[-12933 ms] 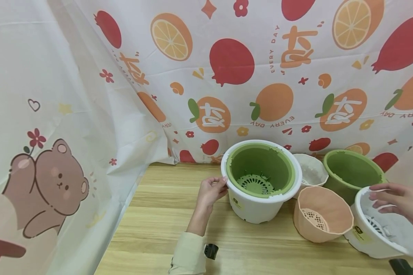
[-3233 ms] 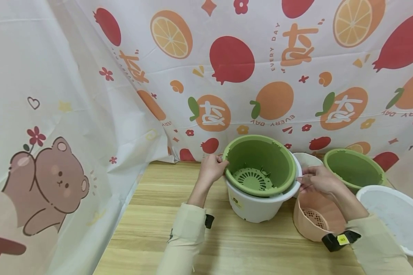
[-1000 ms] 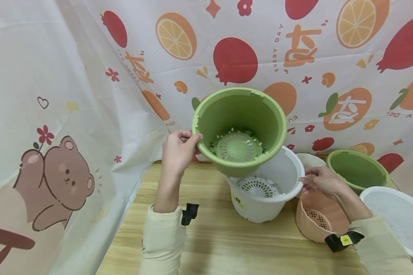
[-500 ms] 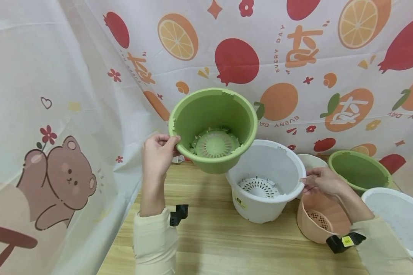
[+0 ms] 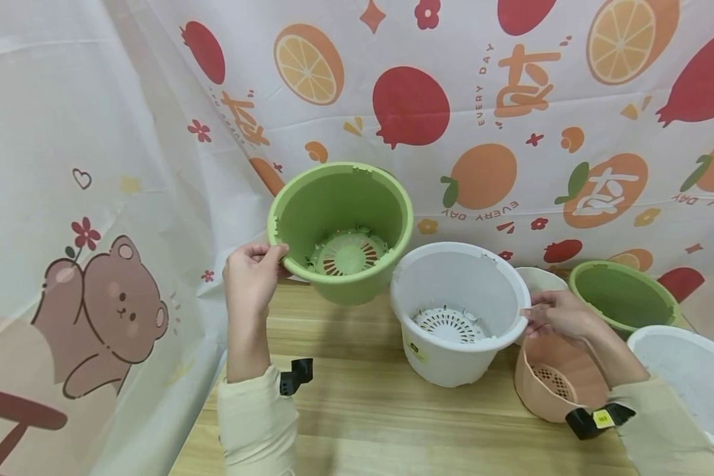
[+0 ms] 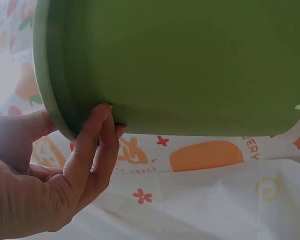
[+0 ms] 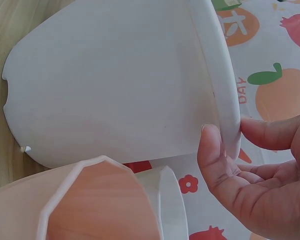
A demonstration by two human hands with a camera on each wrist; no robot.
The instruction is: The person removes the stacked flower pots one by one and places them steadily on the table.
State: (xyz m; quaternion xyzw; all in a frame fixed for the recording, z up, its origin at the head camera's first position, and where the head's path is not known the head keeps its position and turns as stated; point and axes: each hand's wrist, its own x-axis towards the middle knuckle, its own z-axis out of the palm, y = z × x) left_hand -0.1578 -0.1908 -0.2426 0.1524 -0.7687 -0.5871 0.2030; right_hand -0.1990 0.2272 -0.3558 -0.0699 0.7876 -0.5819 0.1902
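Note:
A green plastic flowerpot [image 5: 345,198] with a slotted base hangs above the table, tilted so its inside faces me. My left hand [image 5: 250,277] pinches its left rim; the left wrist view has the thumb on the rim and fingers [image 6: 97,130] against the outer wall. Just to the right, a white flowerpot [image 5: 452,360] stands upright on the table, its slotted base visible inside. With thumb and fingers, my right hand [image 5: 562,314] pinches the right rim of this white pot, as the right wrist view [image 7: 115,85] also has it.
A peach faceted pot [image 5: 532,390] stands under my right forearm, a small white pot [image 5: 541,281] behind it. Farther right are another green pot [image 5: 621,297] and another white pot [image 5: 684,377]. A fruit-print cloth [image 5: 345,125] hangs behind the wooden table [image 5: 393,430].
The green pot, earlier nested in the white pot, has been lifted out and carried left by my left hand. My right hand has moved from the far-right white pot to this white pot's rim.

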